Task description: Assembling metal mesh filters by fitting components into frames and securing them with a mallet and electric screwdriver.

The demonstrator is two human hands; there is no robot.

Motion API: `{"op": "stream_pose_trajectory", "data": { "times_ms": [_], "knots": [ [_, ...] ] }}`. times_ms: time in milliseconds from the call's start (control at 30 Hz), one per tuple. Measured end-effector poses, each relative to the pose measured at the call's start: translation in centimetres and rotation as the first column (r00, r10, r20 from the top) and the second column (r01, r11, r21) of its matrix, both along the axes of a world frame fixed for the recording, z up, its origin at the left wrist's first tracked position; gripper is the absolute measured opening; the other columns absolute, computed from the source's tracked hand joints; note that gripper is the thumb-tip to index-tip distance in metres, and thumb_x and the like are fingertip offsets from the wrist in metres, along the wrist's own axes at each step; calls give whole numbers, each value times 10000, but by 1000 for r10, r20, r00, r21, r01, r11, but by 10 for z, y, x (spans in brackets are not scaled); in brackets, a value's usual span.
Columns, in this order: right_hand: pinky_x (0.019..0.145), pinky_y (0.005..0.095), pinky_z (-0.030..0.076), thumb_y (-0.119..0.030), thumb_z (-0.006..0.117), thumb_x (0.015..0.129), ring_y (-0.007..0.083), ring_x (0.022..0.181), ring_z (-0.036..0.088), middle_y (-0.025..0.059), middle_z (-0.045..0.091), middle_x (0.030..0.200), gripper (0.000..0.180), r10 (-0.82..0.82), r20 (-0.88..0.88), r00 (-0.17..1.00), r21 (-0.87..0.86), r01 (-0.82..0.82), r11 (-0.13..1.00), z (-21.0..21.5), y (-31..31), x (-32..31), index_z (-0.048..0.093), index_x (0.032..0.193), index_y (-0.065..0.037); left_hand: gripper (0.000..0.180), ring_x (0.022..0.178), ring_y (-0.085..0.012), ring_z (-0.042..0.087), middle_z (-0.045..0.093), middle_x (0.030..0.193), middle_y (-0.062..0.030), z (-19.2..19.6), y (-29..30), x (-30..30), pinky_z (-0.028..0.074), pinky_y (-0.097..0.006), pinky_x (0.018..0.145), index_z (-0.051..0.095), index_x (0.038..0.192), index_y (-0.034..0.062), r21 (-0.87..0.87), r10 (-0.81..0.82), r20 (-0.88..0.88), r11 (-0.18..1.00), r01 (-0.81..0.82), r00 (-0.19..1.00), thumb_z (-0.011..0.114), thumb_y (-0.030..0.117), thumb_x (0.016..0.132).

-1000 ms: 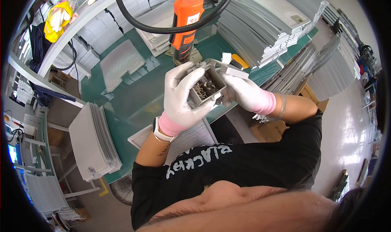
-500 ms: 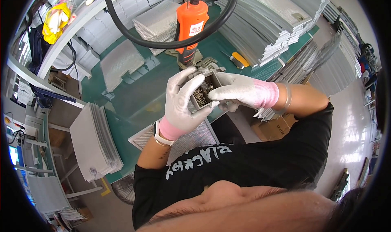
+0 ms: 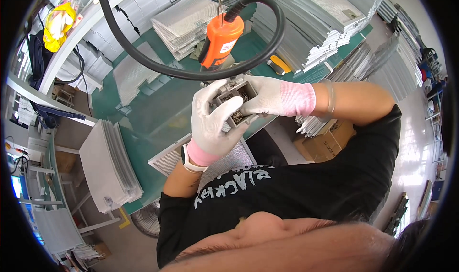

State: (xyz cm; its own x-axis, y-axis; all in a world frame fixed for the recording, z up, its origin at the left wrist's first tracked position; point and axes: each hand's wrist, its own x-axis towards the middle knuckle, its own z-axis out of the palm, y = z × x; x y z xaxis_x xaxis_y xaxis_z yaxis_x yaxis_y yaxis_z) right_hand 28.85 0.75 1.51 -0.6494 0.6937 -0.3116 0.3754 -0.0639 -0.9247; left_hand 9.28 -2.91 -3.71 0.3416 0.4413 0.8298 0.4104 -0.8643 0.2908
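Observation:
Both of my hands, in white gloves with pink cuffs, are around a small grey open box (image 3: 248,89). Inside it lies a heap of small metal screws (image 3: 237,115). My left hand (image 3: 213,117) wraps the box's left and near sides, its thumb and fingers closed around it. From the right, my right hand (image 3: 266,95) closes on the box, its thumb at the screws; its other fingertips are hidden. Just beyond the box hangs an orange-and-black power screwdriver (image 3: 222,41) on a thick black cable (image 3: 158,69), its lower end hidden behind the cable and hands.
A silver mesh panel (image 3: 230,158) lies at the near edge of the green table (image 3: 165,114). Stacked panels stand at the left (image 3: 107,167) and far right (image 3: 296,28). A yellow-and-black handled tool (image 3: 278,65) lies beyond my right hand. A cardboard box (image 3: 327,143) is below.
The screwdriver has swung up and away from the box, and its cable loop has dropped lower. My right hand has shifted left, closer around the box.

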Motion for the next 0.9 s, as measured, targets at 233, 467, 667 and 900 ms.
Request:
{"op": "stream_pose_trajectory", "data": {
  "times_ms": [233,467,667,900],
  "knots": [
    [494,205,377,-178,608,875,23,579,473,-46,543,752,437,-31,42,999,-30,33,999,11,-6,-6,577,1295,-63,503,1119,-443,572,512,1335,-294,8,-6,-7,469,-492,955,658,1095,116,-26,68,-108,997,-71,992,884,168,649],
    [523,251,433,-199,632,817,83,599,535,6,582,732,495,-36,2,999,-39,37,999,5,-2,-9,557,1271,-18,446,1152,-468,544,484,1347,-323,16,-16,-7,453,-495,981,657,1062,89,-58,133,-156,988,-144,979,847,133,661],
    [522,254,433,-179,633,830,83,590,536,8,585,729,487,-76,-18,997,-47,75,996,-6,2,-12,558,1281,-12,449,1210,-466,530,479,1364,-307,23,-21,-4,428,-514,1030,607,1070,59,-121,140,-160,980,-160,977,825,67,677],
    [544,266,453,-201,638,833,103,613,563,22,596,735,434,-111,53,992,2,112,994,-5,0,-10,568,1209,5,442,1202,-476,536,485,1343,-317,26,-23,-3,439,-511,1024,602,1067,50,-116,150,-179,978,-173,972,806,37,674]
  ]
}}
